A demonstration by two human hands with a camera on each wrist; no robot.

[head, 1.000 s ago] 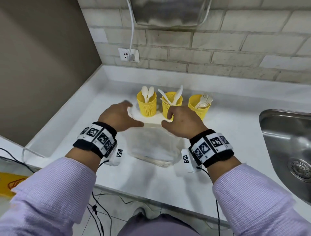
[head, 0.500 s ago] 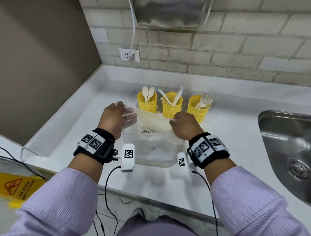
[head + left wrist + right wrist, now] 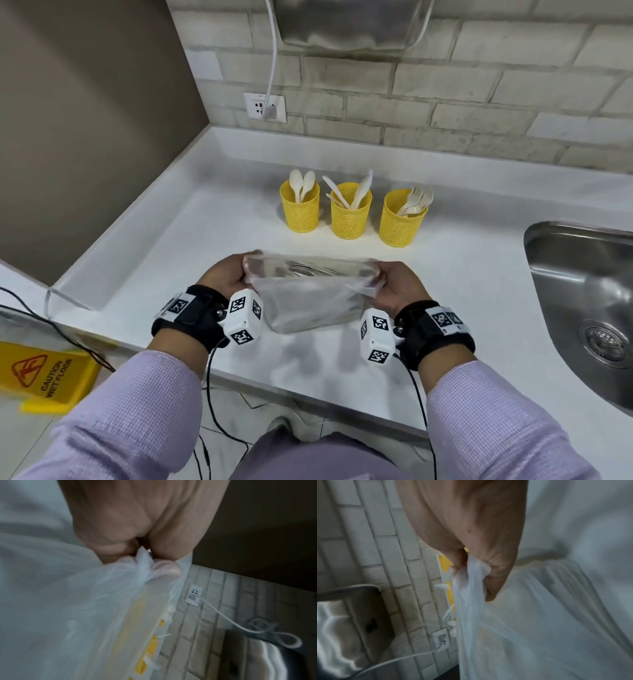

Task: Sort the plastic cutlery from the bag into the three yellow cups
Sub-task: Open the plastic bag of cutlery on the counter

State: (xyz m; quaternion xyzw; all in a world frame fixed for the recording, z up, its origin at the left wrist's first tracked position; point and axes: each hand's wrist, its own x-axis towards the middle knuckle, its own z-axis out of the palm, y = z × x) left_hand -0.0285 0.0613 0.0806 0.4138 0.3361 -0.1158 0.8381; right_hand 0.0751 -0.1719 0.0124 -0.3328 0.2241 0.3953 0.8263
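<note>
A clear plastic bag [image 3: 308,298] hangs stretched between both hands above the white counter's near edge. My left hand [image 3: 227,281] pinches its left top corner, and my right hand [image 3: 394,286] pinches the right one. Pale cutlery shows dimly through the bag's top. Both wrist views show the bag [image 3: 77,615] [image 3: 539,622] bunched between thumb and fingers. Behind stand three yellow cups: the left cup [image 3: 300,209] holds spoons, the middle cup [image 3: 350,212] knives, the right cup [image 3: 401,219] forks.
A steel sink [image 3: 589,294] is sunk into the counter [image 3: 191,240] at the right. A wall socket [image 3: 264,107] with a white cable sits on the brick wall behind. A yellow wet-floor sign [image 3: 44,377] stands on the floor at the left.
Both hands have drawn the bag back from the cups toward the counter's near edge and lifted it, pulling its top wide between them. The cups are now fully in view.
</note>
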